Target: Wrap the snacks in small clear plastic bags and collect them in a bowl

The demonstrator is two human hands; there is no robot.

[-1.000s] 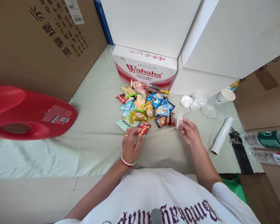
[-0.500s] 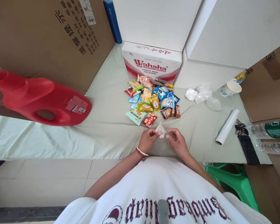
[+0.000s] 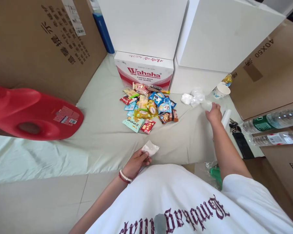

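My left hand (image 3: 137,160) is closed near the table's front edge. Its thumb and fingers pinch a small clear plastic bag (image 3: 150,148), which looks whitish and sticks up flat from the grip. Far to the right, my right hand (image 3: 214,113) is stretched out over the cloth, thumb and fingers apart. Its fingertips are at the edge of a crumpled clear plastic bag (image 3: 197,97); whether they touch it I cannot tell. A white crumpled bundle (image 3: 186,98) lies just left of that bag. Several wrapped snacks (image 3: 146,105) form a pile beyond my left hand.
Behind the snacks stands a Wahaba-style red and white water carton (image 3: 144,73). A red jug (image 3: 36,112) lies at left. To the right are a paper cup (image 3: 221,91), a white roll (image 3: 226,118), keys (image 3: 234,126), a black phone-like object (image 3: 243,145) and two plastic bottles (image 3: 262,123).
My right hand has left the small bag and reached out right to the crumpled plastic. My left hand still holds the small bag, now lower and further left. The camera view has turned right.
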